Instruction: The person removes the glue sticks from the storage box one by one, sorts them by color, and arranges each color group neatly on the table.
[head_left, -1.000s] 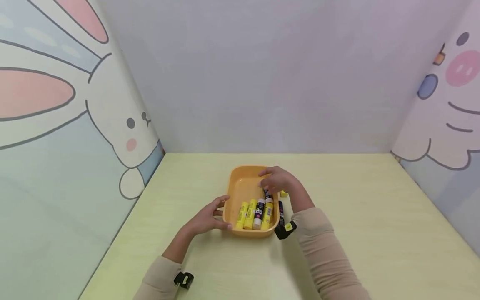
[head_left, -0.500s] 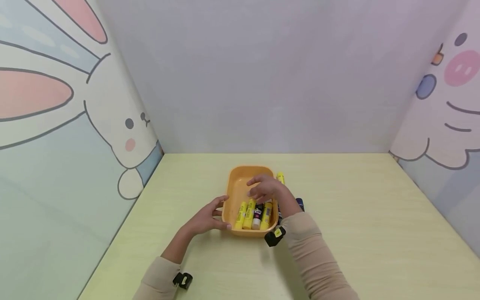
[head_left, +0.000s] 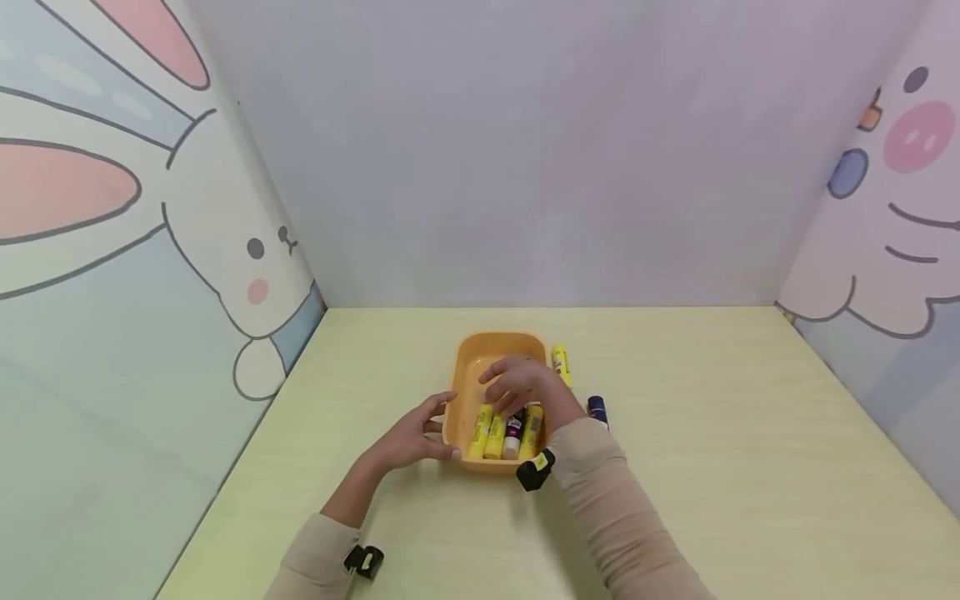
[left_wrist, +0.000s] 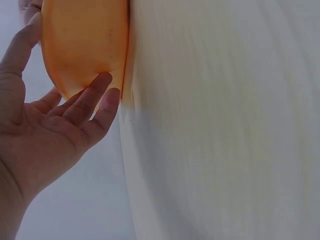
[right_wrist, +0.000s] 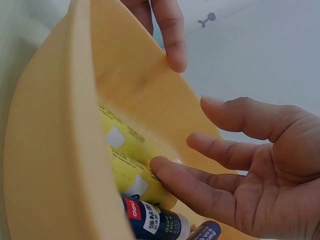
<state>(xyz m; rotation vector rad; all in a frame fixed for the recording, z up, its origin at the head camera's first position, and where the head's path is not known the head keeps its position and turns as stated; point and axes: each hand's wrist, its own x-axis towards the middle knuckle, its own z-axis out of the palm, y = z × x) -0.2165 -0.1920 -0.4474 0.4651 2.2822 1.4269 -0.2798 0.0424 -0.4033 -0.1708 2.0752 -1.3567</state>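
Observation:
An orange plastic bin (head_left: 498,467) holds several glue sticks side by side at its near end. Yellow glue sticks (head_left: 481,431) lie around a dark one with a white end (head_left: 513,433). My left hand (head_left: 408,437) spreads over the bin's left side and near corner, fingertips touching rim and outer wall. My right hand (head_left: 521,387) is over the bin with loosely bent fingers. In the right wrist view, one of its fingertips is at a yellow glue stick (right_wrist: 137,177), touching or just in front; a dark glue stick (right_wrist: 155,220) lies below.
Right of the bin, a yellow glue stick (head_left: 561,365) and a dark blue one (head_left: 597,410) lie on the pale wooden table (head_left: 712,433). The right forearm partly covers the bin's right side. Walls with cartoon animals (head_left: 225,233) enclose the table's back and sides.
My right hand has moved left from the bin's right rim to over its middle. The glue sticks on the table at right have come into fuller view. My left hand has stayed put.

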